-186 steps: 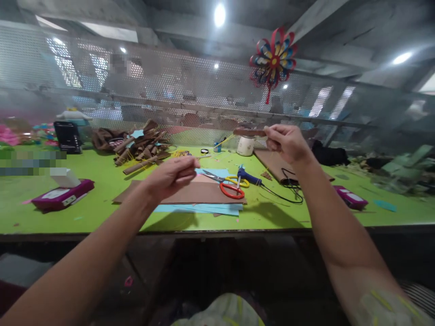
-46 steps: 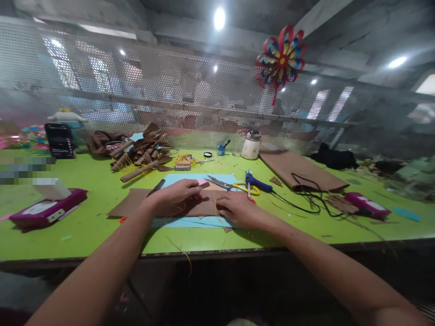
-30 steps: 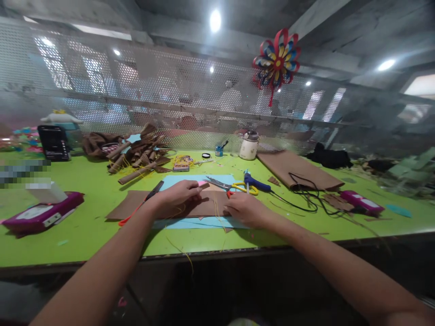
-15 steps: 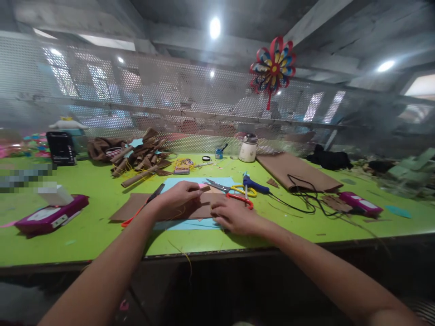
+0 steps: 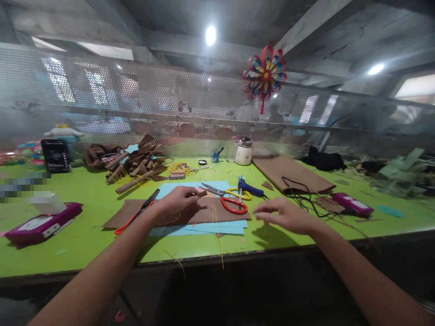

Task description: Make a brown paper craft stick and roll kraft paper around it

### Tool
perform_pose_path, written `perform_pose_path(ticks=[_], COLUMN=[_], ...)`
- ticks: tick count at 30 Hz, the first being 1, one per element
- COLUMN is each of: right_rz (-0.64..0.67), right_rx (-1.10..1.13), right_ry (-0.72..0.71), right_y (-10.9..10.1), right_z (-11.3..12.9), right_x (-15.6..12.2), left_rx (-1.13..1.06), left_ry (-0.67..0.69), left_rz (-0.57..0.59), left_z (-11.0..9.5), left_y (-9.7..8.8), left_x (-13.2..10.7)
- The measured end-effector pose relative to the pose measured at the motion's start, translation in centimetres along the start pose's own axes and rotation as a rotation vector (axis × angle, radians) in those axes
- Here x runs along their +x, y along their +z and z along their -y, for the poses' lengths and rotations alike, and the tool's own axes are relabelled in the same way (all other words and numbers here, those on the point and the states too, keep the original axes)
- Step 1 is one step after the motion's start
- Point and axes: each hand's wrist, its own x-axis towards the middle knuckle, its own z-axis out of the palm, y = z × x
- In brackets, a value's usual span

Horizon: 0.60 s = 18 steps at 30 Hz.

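A small brown paper strip (image 5: pixel 202 193) was held pinched in the closed left hand (image 5: pixel 178 202) over a flat brown card sheet (image 5: pixel 202 215) on light-blue paper sheets (image 5: pixel 204 230); the right hand (image 5: pixel 288 216) was seen open, fingers spread, gripping nothing. The strip was judged not yet fixed down. Red-and-yellow-handled scissors (image 5: pixel 234 203) and a blue glue gun (image 5: pixel 249 189) were noted just beyond the right hand, with bare green tabletop (image 5: pixel 356 224) rightward.

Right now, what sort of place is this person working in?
Likely a paper-craft workshop bench: a brown paper sheet and blue paper lie on the green table beside scissors and a blue glue gun, and a paper flower hangs overhead.
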Motion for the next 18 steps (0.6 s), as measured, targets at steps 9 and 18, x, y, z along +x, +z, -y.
perform_pose_path(ticks=[9, 18], right_rz=[-0.296, -0.599], right_rx=[-0.413, -0.465], right_ry=[0.111, 0.217], right_y=[-2.3, -1.9], right_z=[-4.8, -9.3], right_x=[9.6, 12.5], left_rx=[0.220, 0.165], left_ry=[0.055, 0.044], left_rz=[0.083, 0.059], left_z=[-2.8, 0.2], left_y=[-0.3, 0.7], left_x=[2.5, 1.8])
